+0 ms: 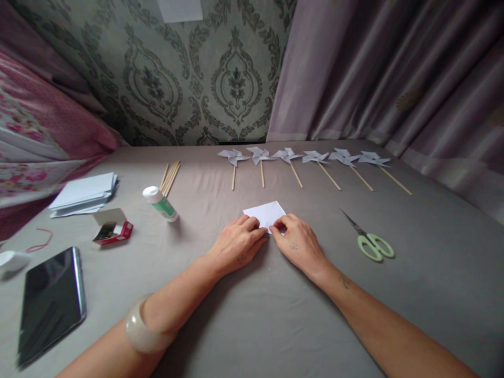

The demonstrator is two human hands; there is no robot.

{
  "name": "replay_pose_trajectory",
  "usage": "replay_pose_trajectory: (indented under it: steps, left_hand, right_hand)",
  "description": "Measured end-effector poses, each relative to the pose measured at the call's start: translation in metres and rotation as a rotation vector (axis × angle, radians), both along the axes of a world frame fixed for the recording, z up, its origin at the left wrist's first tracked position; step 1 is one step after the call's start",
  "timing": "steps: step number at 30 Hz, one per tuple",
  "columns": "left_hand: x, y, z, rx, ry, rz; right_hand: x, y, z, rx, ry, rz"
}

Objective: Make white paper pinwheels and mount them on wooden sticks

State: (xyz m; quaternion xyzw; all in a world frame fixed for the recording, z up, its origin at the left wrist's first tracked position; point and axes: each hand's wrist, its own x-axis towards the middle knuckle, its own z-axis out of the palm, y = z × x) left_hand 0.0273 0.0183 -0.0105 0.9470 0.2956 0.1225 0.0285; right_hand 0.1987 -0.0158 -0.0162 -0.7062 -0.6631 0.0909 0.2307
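A small white sheet of paper (266, 212) lies on the table in front of me, its near edge covered by my fingers. My left hand (241, 239) rests on the paper's near left side, fingers bent and pressed down on it. At the near right corner, my right hand (297, 242) pinches the paper between thumb and forefinger. Beyond the paper, several white paper pinwheels (289, 155) on wooden sticks lie in a row. Scissors (372, 245) with light green handles lie to the right of my right hand, and a glue stick (160, 203) stands to the left.
On the left are a stack of white paper (83, 191), a bundle of wooden sticks (170, 178), an open red box (114, 231) with small items, a red string (41, 242), a white object (11, 262) and a dark tablet (51, 304). Curtains (354, 68) hang along the table's right side.
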Motion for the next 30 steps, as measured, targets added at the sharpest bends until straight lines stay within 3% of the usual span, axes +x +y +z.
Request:
replay_pose_trajectory:
  steps: [30]
  left_hand:
    - [0.0002, -0.0001, -0.0001, 0.031, 0.011, 0.001]
  right_hand:
    - [0.0095, 0.0007, 0.0009, 0.003, -0.017, 0.135]
